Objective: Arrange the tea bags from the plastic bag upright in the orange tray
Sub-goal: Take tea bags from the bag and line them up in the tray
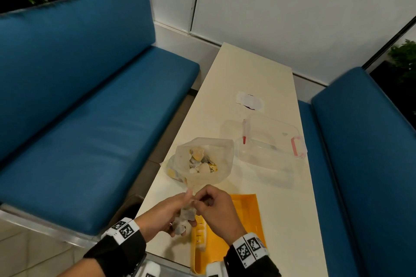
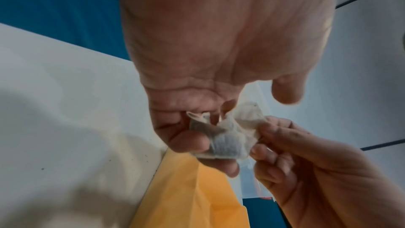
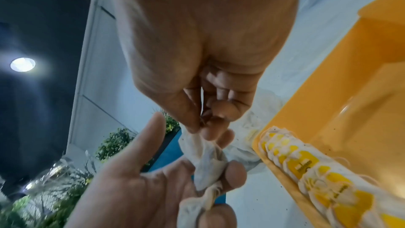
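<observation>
Head view: both hands meet above the near left corner of the orange tray [image 1: 238, 227]. Left hand [image 1: 166, 213] cups a clump of tea bags [image 1: 183, 218]; right hand [image 1: 216, 207] pinches its upper edge. Plastic bag [image 1: 202, 162] stands open just beyond, more bags inside.

Left wrist view: tea bag [image 2: 228, 136] lies between curled left fingers [image 2: 188, 141] and right fingertips [image 2: 269, 131].

Right wrist view: right thumb and forefinger are closed on the bag's corner [image 3: 197, 143]; a row of upright bags [image 3: 306, 167] lines the tray's left wall.
</observation>
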